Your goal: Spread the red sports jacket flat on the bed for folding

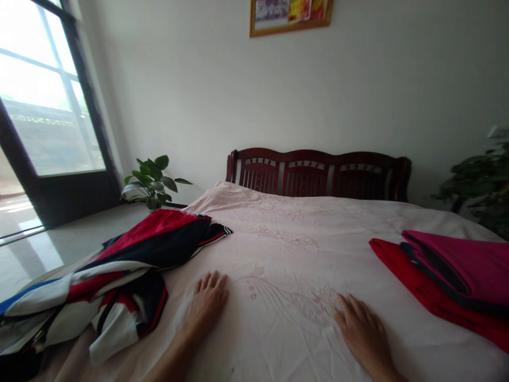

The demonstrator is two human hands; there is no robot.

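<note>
Both hands are laid flat, palms down and fingers spread, on the pale pink bedsheet (286,249) at the lower middle of the frame — nothing is grasped in either. The left hand (207,305) is pressed onto the sheet just beside the rumpled heap of red, navy and white garments (119,281) at the lower left, without touching it as far as can be told; the right hand (363,331) is set on the faint embroidered pattern of the sheet, near but apart from the folded stack at the right edge. That stack is made up of a red garment (417,281) with a magenta garment (465,265) laid squarely on top, and it is kept well clear of the unfolded heap — the bare stretch of sheet between the two is where the hands rest. The sheet under the palms is creased. At the far end of the bed a dark wooden headboard (318,175) is seen, with a potted plant (153,183) on the floor at the left, by the window (43,106).
</note>
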